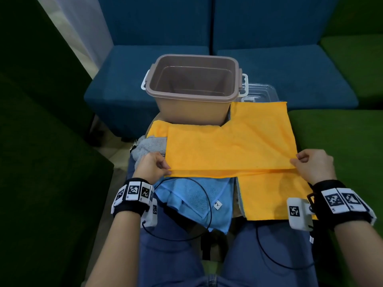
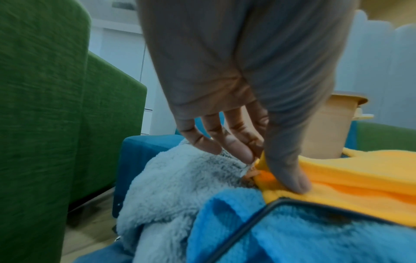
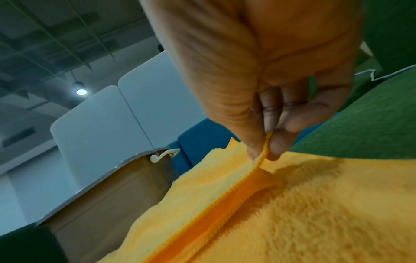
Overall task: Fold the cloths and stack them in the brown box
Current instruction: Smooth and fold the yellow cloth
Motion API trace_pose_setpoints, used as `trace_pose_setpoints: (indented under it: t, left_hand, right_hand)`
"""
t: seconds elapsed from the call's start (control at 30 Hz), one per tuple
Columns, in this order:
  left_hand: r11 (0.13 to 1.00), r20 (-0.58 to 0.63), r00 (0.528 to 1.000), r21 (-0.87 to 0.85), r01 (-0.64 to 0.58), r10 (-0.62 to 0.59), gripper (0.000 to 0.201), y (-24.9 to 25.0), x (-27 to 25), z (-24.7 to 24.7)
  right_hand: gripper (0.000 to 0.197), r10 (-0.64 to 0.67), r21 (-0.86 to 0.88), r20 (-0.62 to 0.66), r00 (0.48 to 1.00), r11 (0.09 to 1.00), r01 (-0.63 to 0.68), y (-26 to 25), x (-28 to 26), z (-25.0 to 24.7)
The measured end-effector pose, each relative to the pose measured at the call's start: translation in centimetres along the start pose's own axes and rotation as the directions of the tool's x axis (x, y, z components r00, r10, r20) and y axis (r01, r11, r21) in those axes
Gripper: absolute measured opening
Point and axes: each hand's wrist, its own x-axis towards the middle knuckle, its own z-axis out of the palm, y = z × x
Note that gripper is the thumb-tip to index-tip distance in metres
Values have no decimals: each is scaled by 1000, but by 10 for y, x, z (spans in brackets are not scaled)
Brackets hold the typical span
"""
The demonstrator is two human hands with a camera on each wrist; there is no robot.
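Observation:
An orange cloth (image 1: 230, 146) lies folded over in front of the brown box (image 1: 192, 88), its near edge stretched taut between my hands. My left hand (image 1: 163, 167) pinches the cloth's left corner; in the left wrist view the thumb presses the orange cloth (image 2: 337, 174). My right hand (image 1: 297, 160) pinches the right corner, and the right wrist view shows the orange cloth (image 3: 292, 204) edge held between thumb and finger (image 3: 264, 153). A second orange cloth (image 1: 273, 195) lies underneath at the right. A blue cloth (image 1: 196, 197) and a grey cloth (image 1: 147, 148) lie at the left. The brown box holds nothing.
A clear plastic lid (image 1: 261, 92) lies behind the box at the right. Blue seats (image 1: 279, 75) stand beyond, green sofas (image 1: 342, 141) at both sides. Black cables (image 1: 207, 204) loop from the wrist cameras over the blue cloth and my lap.

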Motion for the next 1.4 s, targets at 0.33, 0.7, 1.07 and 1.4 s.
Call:
trace_pose_setpoints:
  t: [0.33, 0.7, 1.07, 1.4]
  left_hand:
    - [976, 168, 983, 216, 29, -67, 29, 6, 2, 3]
    - [947, 234, 972, 315, -63, -13, 24, 67, 21, 14]
    - [907, 387, 916, 337, -252, 111, 11, 58, 15, 51]
    - [940, 53, 972, 247, -236, 230, 24, 89, 65, 33]
  right_hand:
    - [12, 74, -195, 120, 990, 980, -49, -7, -1, 9]
    - [33, 34, -186, 78, 996, 982, -20, -39, 5, 22]
    - [24, -69, -49, -2, 998, 996, 68, -21, 9, 10]
    - [49, -388, -166, 19, 921, 907, 386, -66, 21, 36]
